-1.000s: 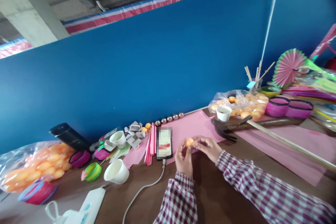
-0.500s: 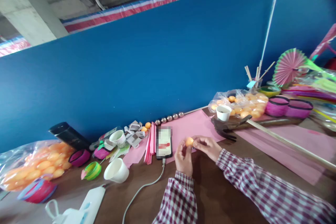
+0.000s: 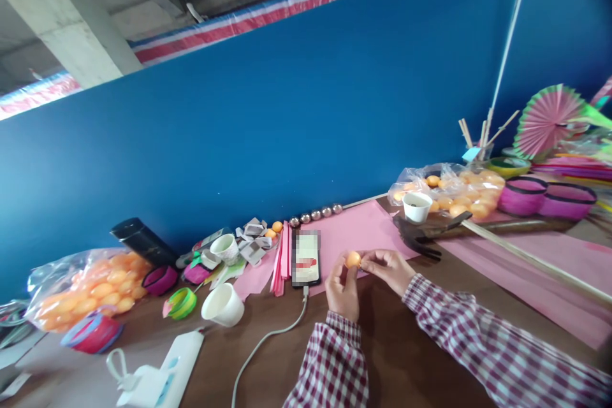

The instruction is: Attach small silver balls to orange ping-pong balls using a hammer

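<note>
Between the thumb and fingers of my left hand [image 3: 342,290] is a small orange ball [image 3: 353,259], like a table tennis ball. My right hand [image 3: 389,269] comes in from the right, its thumb and forefinger pinched together at the ball's right side. Whatever those fingertips hold is too small to make out. Both hands are just above the near edge of a pink paper sheet [image 3: 354,229] on the brown table. A phone [image 3: 306,258] with a cable plugged in lies left of my hands.
Bags of orange balls [image 3: 108,287] stand at both sides. A hammer [image 3: 414,239] with a long wooden handle lies to the right, near a white paper cup [image 3: 417,207]. Shiny metal balls [image 3: 315,215] line the blue wall [image 3: 287,115]. A white power strip [image 3: 179,370] is front left.
The whole view has shifted, so things appear a little farther right. My hands keep the same hold around the orange ball, with only slight movement.
</note>
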A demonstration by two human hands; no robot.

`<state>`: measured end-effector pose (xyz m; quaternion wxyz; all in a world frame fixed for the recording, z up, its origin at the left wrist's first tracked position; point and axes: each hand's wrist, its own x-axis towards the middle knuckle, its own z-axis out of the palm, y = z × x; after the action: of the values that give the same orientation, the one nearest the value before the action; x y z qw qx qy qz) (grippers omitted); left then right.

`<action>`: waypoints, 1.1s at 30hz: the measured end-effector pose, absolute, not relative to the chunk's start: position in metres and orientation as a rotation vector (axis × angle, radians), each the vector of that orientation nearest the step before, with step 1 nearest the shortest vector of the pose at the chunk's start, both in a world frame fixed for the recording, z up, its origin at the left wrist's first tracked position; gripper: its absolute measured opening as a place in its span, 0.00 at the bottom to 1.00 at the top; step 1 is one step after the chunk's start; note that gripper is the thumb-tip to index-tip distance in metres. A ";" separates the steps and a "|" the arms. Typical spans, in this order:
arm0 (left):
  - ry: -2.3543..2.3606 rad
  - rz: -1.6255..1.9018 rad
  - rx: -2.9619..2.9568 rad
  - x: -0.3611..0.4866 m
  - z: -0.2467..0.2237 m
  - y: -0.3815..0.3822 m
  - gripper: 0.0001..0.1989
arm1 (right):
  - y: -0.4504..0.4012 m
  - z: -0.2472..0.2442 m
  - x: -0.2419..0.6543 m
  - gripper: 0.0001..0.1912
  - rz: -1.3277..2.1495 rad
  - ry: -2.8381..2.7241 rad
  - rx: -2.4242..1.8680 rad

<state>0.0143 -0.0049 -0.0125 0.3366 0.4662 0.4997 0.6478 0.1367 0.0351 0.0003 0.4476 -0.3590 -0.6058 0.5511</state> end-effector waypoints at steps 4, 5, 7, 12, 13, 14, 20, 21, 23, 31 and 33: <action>1.311 1.672 1.225 0.015 -0.009 -0.006 0.16 | 0.035 -0.001 0.137 0.13 1.330 -1.516 -0.899; 1.307 1.670 1.225 0.016 -0.009 -0.007 0.16 | 0.035 -0.002 0.136 0.13 1.323 -1.522 -0.904; 1.298 1.666 1.228 0.016 -0.009 -0.006 0.16 | 0.035 -0.003 0.136 0.13 1.305 -1.543 -0.927; 1.297 1.669 1.230 0.014 -0.015 -0.004 0.17 | 0.036 -0.006 0.136 0.14 1.238 -1.595 -0.976; 1.309 1.667 1.235 0.014 -0.016 -0.004 0.18 | 0.036 -0.006 0.137 0.14 1.228 -1.597 -0.981; 1.322 1.663 1.243 0.013 -0.018 -0.004 0.18 | 0.036 -0.005 0.137 0.14 1.223 -1.597 -0.986; 1.350 1.636 1.266 0.012 -0.017 -0.005 0.19 | 0.034 0.002 0.138 0.14 1.214 -1.591 -1.008; 1.360 1.635 1.265 0.012 -0.016 -0.005 0.19 | 0.034 0.002 0.138 0.14 1.219 -1.589 -1.009; 1.385 1.634 1.262 0.013 -0.014 -0.005 0.18 | 0.033 0.002 0.137 0.14 1.234 -1.584 -1.007; 1.368 1.663 1.244 0.015 -0.010 -0.008 0.17 | 0.032 0.002 0.138 0.14 1.257 -1.575 -1.012; 1.362 1.669 1.246 0.016 -0.009 -0.009 0.16 | 0.032 0.004 0.138 0.14 1.265 -1.575 -1.005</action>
<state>0.0165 -0.0087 -0.0087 0.3205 0.4743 0.5185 0.6352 0.1381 0.0317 0.0036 0.4284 -0.4025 -0.6306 0.5067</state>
